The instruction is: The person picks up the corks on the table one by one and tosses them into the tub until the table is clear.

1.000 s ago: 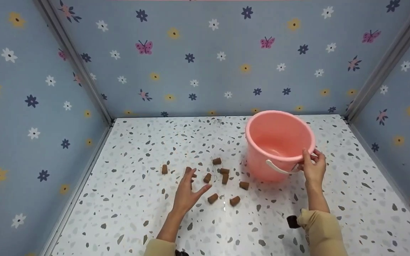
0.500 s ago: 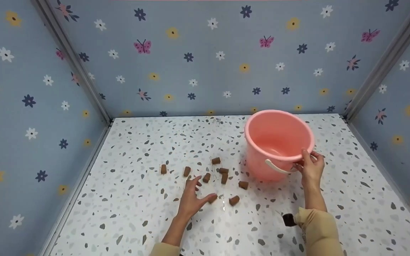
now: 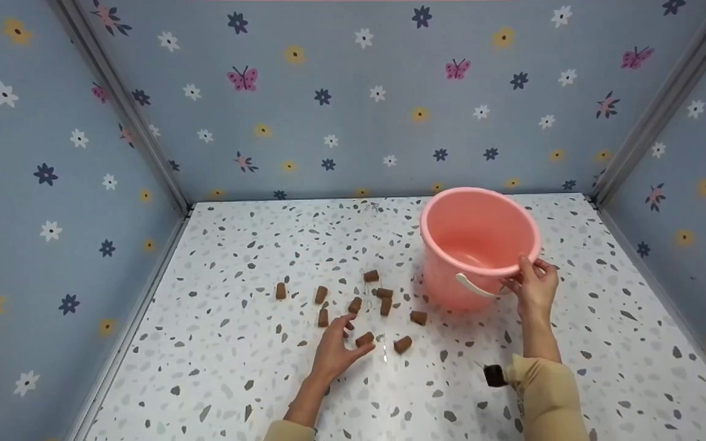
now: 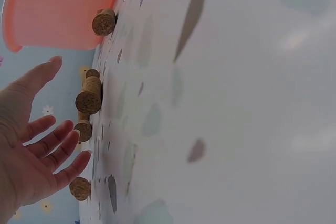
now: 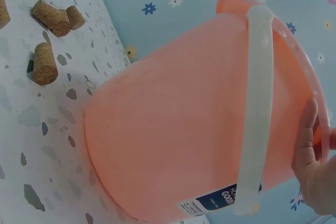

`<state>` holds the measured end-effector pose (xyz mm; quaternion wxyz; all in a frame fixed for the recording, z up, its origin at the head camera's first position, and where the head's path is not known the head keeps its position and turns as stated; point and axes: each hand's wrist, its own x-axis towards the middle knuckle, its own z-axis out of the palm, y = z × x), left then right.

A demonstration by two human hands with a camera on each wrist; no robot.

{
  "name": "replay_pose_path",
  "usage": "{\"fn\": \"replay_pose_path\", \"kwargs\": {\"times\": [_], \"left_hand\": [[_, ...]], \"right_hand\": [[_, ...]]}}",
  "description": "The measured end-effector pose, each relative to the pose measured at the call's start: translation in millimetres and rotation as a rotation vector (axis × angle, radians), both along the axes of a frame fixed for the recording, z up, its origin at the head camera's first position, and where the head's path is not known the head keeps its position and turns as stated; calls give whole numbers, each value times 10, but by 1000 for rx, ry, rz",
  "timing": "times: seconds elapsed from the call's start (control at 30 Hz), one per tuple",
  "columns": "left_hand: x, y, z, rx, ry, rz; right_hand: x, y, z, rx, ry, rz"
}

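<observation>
My right hand [image 3: 537, 295] grips the rim of a pink plastic bucket [image 3: 445, 278], thumb on one side of the rim and fingers on the other. The white handle [image 5: 257, 108] hangs down along its side, and a label [image 5: 218, 200] shows low on the wall. My left hand [image 3: 333, 356] hovers low over the table with thumb and fingers spread, holding nothing. A brown cork [image 3: 364, 339] lies between its thumb and fingertips in the head view. In the left wrist view the hand is apart from the nearest large cork [image 4: 88, 102].
Several more corks lie scattered left of the bucket, among them a far-left cork [image 3: 280, 291] and a near cork [image 3: 402, 344]. The speckled white tabletop [image 3: 230, 355] is bounded by blue flowered panels [image 3: 353, 116] at the back and both sides.
My left hand has moved right and toward me, uncovering two corks on the left and coming to the nearer cork. My right hand keeps its grip on the bucket rim.
</observation>
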<state>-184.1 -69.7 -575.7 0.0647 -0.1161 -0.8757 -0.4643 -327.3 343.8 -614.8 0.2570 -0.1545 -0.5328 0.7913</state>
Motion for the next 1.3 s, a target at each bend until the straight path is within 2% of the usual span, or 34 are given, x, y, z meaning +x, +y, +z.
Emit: {"fn": "replay_pose_path", "kwargs": {"times": [0.2, 0.4, 0.87, 1.3], "left_hand": [[13, 6, -7, -33, -31, -17], [22, 17, -20, -58, -51, -1], [-18, 44, -85, -70, -17, 18], [-38, 65, -60, -72, -80, 58]], "right_hand": [[-27, -6, -29, -46, 82, 19], [-23, -9, -35, -14, 43, 7], [-9, -37, -20, 26, 23, -16], [0, -52, -3, 27, 36, -30]]}}
